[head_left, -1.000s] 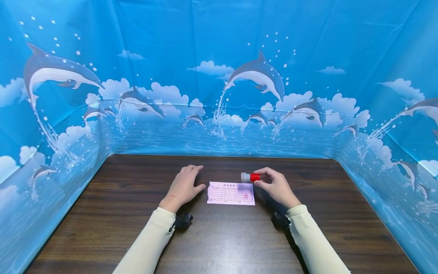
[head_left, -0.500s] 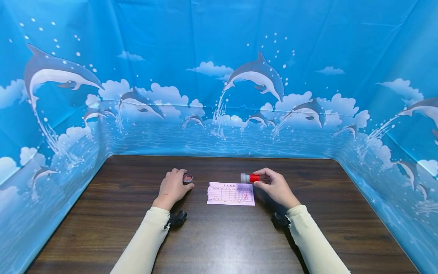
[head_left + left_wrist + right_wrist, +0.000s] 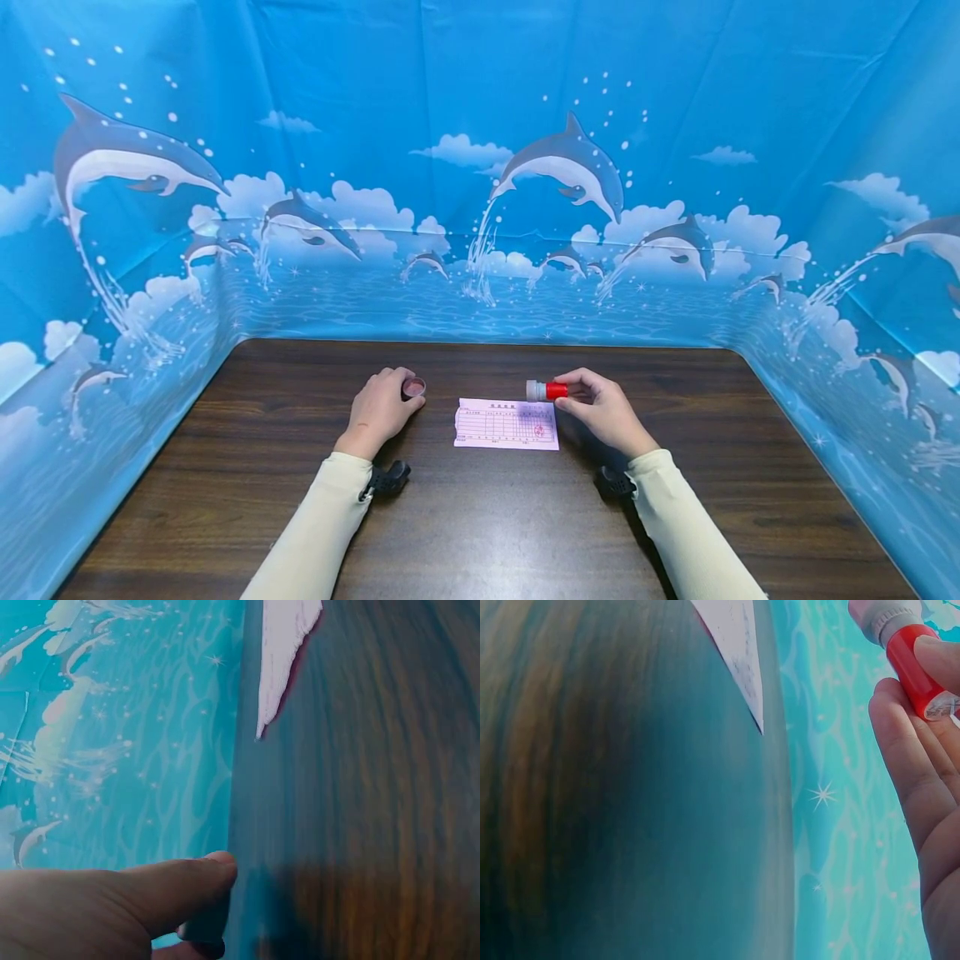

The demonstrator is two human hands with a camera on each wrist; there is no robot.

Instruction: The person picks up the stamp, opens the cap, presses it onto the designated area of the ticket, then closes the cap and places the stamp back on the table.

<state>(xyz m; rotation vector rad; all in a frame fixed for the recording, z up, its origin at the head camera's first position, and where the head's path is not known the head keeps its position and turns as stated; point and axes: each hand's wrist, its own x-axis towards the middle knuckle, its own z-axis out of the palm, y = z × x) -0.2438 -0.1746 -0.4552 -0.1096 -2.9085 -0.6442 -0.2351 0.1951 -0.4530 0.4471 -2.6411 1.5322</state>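
Observation:
A self-inking stamp with a red barrel (image 3: 557, 390) lies sideways between the thumb and fingers of my right hand (image 3: 611, 412), just past the paper's right upper corner. Its pale greyish head points left; the right wrist view shows the red barrel (image 3: 915, 664) pinched near its end. At the left, my left hand (image 3: 375, 414) pinches a small round cap (image 3: 414, 388) whose pinkish hollow side faces up. In the left wrist view the cap (image 3: 206, 921) is partly behind the thumb. Between both hands lies a pink printed form (image 3: 506, 423) with a red round stamp mark.
The dark wood table (image 3: 480, 517) runs back to a blue dolphin-print curtain (image 3: 480, 292) that encloses its far side and both flanks. Black straps with a small camera (image 3: 392, 478) sit on the wrists.
My left hand has moved left, away from the form, and the cap has come into view in its grip. The right hand and stamp have hardly shifted; the form stays put.

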